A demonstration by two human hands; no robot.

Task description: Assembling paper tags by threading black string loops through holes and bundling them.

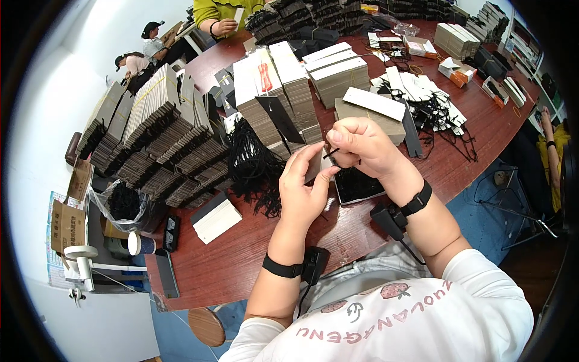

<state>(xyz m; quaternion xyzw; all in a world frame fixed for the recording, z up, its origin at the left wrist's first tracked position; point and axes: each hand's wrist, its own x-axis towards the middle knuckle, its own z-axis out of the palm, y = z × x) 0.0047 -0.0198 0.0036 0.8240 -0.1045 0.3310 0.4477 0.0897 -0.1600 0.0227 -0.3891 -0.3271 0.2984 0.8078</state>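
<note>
Right grip (pixel 365 148): we see thumb and finger pinched together on a black cord (pixel 331 153).
Left grip (pixel 303 187): loosely curled; we cannot tell what it holds.
Black cord: between both grips, its visible length slanting near-left; right is nearer.

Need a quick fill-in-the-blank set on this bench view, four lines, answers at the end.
1. The thin black cord is pinched in the person's ____ hand.
2. The tool lying on the tall card stack has a ____ handle.
3. The wrist straps are ____ in colour.
4. In the picture, the paper cup is to the ____ of the left hand.

Missing words: right; red; black; left
</note>
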